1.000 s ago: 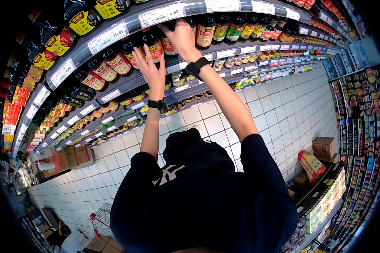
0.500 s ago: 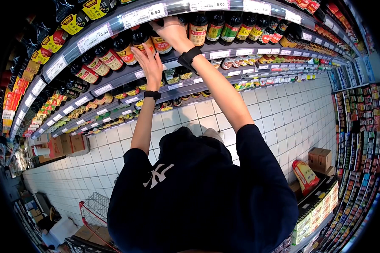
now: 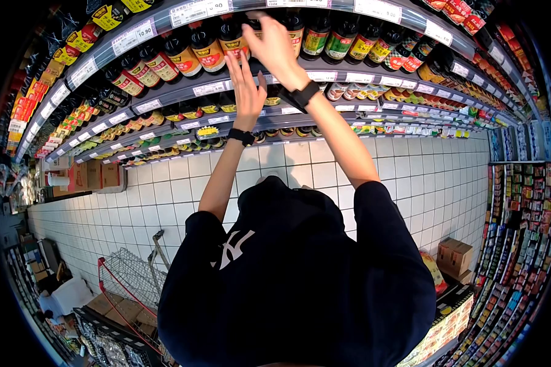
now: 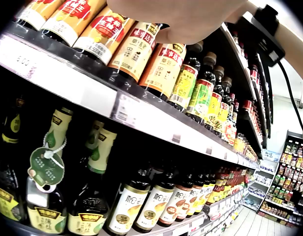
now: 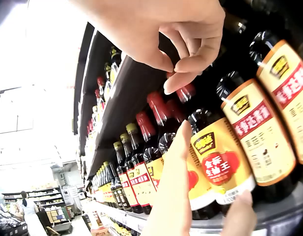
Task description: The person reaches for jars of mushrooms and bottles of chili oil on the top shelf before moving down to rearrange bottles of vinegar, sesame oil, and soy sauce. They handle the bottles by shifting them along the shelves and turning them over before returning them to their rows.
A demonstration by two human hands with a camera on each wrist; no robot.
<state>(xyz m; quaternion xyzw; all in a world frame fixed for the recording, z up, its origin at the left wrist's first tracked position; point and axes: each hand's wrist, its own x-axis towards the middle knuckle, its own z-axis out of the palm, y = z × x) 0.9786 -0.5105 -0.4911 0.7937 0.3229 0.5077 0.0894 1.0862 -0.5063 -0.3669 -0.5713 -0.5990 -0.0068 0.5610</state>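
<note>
In the head view, my left hand (image 3: 247,92) is raised with long, fairly straight fingers at the front of an orange-labelled bottle (image 3: 234,45). The right wrist view shows these fingers (image 5: 177,172) and the thumb in front of a yellow-labelled bottle (image 5: 222,164). My right hand (image 3: 277,54) is just right of the left one, before the same row. Its fingers are loosely bent around nothing, near a red-capped bottle (image 5: 186,92); contact cannot be told. The left wrist view has the right hand (image 4: 190,19) above a cream-labelled bottle (image 4: 134,51).
A price rail (image 3: 202,11) curves above the bottles. Lower shelves hold dark bottles (image 4: 90,206) and small jars. A wire cart (image 3: 125,275) with a red handle stands behind at the left. Cardboard boxes (image 3: 454,257) are on the right, on the tiled floor (image 3: 404,177).
My right hand has drawn back from the gap in the bottle row, its fingers now bent in front. The left fingers have shifted right along the bottles. The head view has moved too.
</note>
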